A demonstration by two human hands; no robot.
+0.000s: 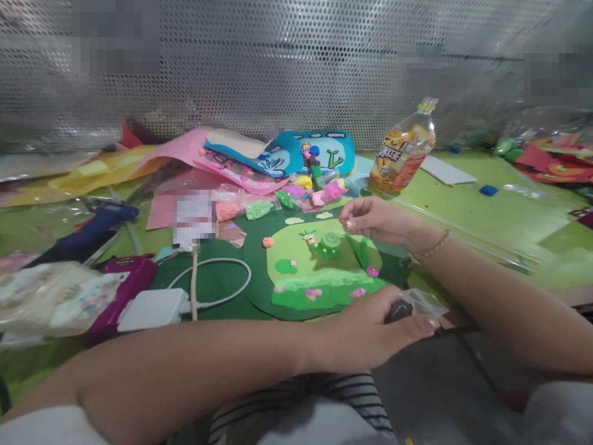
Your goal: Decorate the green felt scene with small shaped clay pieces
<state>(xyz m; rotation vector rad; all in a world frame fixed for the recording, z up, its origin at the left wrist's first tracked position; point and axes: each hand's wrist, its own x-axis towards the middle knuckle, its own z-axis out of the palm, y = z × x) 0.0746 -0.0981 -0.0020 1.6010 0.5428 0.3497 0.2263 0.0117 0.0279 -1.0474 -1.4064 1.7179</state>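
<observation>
A small clear plastic bag with black clay (400, 311) is in my left hand (364, 334), whose fingers are closed round it near the table's front edge. Over the upper right of a green paper picture (257, 281), my right hand (382, 221) has its thumb and fingertips pinched together; anything between them is too small to make out. The picture carries a clay figure with a green spiral (330, 240), a pink flower with green leaves (372, 272) and a wavy green strip with pink flowers (296, 292). Pale cloud shapes (294, 220) lie along its top.
Behind the picture are several bags of coloured clay (260, 209) and blue decorated panels (340, 154). A plastic bottle (401, 151) leans at the back right. On the left lie a blue glue gun (99, 222), a white charger (152, 308) with its cable and a magenta box (134, 275).
</observation>
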